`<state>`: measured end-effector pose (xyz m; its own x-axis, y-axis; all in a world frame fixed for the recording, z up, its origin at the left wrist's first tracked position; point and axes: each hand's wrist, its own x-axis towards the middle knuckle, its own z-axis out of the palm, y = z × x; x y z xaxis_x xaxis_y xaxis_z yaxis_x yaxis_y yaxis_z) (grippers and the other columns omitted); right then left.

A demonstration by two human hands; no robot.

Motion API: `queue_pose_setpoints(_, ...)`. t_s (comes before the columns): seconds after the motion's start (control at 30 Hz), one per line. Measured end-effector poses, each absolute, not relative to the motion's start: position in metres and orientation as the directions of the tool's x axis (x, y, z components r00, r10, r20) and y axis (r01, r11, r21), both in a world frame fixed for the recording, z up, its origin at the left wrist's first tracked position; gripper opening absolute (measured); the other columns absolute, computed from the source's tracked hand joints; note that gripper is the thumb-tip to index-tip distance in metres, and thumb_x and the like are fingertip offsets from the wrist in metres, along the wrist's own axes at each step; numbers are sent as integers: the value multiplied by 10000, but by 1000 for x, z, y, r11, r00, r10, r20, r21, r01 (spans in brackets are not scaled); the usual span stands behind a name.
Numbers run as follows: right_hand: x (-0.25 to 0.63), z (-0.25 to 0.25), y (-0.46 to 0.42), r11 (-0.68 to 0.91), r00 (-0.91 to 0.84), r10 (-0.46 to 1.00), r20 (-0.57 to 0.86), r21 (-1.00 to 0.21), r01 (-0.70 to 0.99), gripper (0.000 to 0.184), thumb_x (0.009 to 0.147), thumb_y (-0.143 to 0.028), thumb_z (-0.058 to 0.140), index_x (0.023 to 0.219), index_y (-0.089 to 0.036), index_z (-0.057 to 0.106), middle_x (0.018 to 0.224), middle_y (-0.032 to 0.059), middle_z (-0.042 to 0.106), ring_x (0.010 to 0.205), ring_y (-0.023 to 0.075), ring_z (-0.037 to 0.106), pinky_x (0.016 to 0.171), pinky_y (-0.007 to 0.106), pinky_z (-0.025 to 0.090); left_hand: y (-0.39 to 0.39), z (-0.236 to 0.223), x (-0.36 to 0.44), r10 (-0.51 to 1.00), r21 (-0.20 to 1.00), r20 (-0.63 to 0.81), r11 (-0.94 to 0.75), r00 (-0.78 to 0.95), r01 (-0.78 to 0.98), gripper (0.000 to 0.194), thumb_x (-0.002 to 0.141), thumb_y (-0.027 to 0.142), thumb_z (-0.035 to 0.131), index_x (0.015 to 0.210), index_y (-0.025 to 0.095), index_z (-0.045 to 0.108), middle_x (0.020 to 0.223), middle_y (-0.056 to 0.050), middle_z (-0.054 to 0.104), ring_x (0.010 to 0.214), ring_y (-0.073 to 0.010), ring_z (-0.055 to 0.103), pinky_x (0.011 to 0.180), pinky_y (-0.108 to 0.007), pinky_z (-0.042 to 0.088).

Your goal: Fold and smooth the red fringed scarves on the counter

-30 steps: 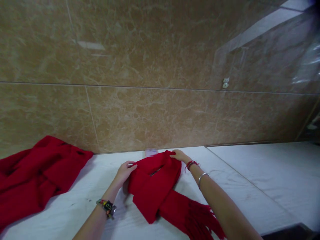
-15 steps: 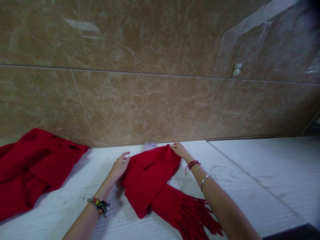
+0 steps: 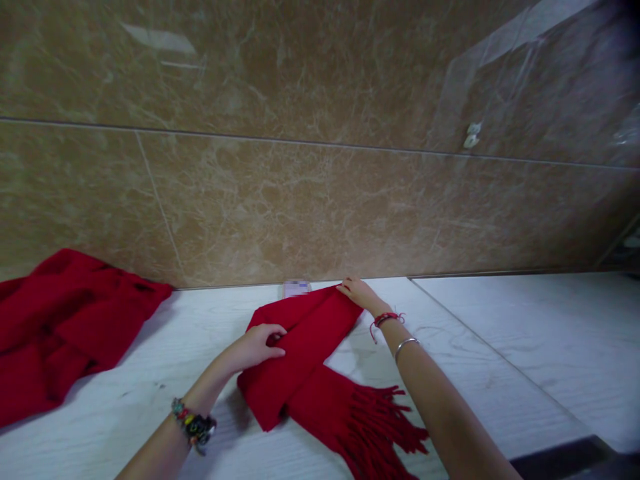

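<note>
A red fringed scarf lies folded over itself on the white wood-grain surface, its fringe fanned toward the lower right. My left hand rests on the scarf's left part, with a gap between thumb and fingers. At the scarf's upper right corner, my right hand pinches the cloth by its edge. A beaded bracelet circles my left wrist; a red string and a silver bangle are on my right.
Another red cloth lies bunched at the left against the brown marble-tiled wall. A small flat card-like item sits behind the scarf. A dark object shows at the lower right, and a seam crosses the white surface.
My left hand has moved right from the scarf's left edge onto its folded middle. My right hand stays at the upper right corner. The view has shifted slightly.
</note>
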<state>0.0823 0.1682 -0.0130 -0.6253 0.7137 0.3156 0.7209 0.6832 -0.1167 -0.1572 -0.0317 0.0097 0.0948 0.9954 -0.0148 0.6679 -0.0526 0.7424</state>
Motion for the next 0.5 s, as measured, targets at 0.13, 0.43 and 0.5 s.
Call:
queue_pose_setpoints(0.13, 82, -14, 167, 663, -611, 732, 302, -113, 740, 299, 887, -314, 375, 887, -139, 617, 966, 107, 572, 890, 158, 537, 808, 240, 380, -34, 10, -157, 994, 748, -17, -58, 107, 661, 439, 525, 147, 632, 960, 212, 633, 926, -35, 638, 852, -209, 558, 798, -292, 416)
queue_pose_setpoints(0.43, 78, -7, 160, 720, -639, 674, 371, -136, 680, 241, 870, -189, 384, 1001, -141, 580, 1100, 104, 529, 1031, 163, 476, 888, 270, 346, -63, 11, -129, 951, 347, -61, -263, 302, 900, 503, 762, 519, 458, 1244, 386, 394, 1443, 13, 144, 1306, -326, 3, 991, -574, 10)
queue_pose_setpoints(0.5, 76, 0, 154, 769, -686, 622, 377, -131, 626, 253, 863, -178, 386, 1033, -138, 569, 1129, 96, 526, 1075, 152, 446, 923, 267, 321, -65, 13, -126, 930, 339, -104, -300, 352, 892, 483, 795, 519, 400, 1261, 402, 352, 1426, 34, 201, 1307, -314, -7, 981, -581, -47)
